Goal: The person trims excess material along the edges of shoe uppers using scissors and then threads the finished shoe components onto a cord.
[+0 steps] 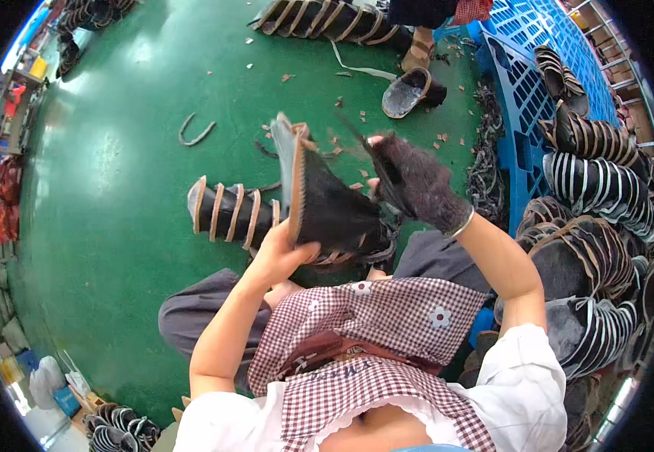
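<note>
My left hand is bare and closed around a black shoe with a tan, stitched-looking sole edge, held up on its side over my lap. My right hand, in a dark fingerless glove, is just right of the shoe. Its fingers are closed on a dark, thin pointed tool, smeared by motion, so its exact kind is unclear. Beyond my left hand, a row of nested black shoes with tan sole edges lies on the green floor.
Small tan scraps and a curved grey strip litter the green floor. A single shoe lies ahead near another person's foot. To the right are a blue pallet and stacked shoes.
</note>
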Motion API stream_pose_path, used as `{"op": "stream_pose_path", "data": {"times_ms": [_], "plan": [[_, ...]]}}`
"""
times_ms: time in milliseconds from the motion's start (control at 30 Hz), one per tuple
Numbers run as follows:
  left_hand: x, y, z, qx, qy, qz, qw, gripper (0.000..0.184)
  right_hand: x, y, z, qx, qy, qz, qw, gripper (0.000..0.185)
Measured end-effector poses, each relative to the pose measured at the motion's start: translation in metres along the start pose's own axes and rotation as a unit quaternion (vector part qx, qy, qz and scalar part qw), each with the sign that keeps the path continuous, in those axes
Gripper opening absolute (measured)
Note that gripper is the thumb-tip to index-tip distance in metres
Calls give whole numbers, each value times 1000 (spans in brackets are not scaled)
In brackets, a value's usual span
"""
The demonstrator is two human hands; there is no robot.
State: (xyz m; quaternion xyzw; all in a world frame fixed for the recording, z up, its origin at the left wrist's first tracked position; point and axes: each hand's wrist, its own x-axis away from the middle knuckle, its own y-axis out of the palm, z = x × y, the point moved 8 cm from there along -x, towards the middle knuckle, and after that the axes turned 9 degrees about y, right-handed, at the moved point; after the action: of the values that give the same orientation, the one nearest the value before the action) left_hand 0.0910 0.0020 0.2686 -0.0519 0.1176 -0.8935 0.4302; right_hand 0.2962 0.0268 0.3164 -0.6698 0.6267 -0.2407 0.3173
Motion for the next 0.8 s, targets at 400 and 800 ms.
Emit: {"op": "stream_pose_path", "data": {"times_ms": [400,800], "plan": [[94,29,81,256,37,-93,962,33,76,-37,-93,113,-120,68,984,42],[5,83,101,656,-19,173,735,31,148,-53,-136,130,-157,141,969,38]]}}
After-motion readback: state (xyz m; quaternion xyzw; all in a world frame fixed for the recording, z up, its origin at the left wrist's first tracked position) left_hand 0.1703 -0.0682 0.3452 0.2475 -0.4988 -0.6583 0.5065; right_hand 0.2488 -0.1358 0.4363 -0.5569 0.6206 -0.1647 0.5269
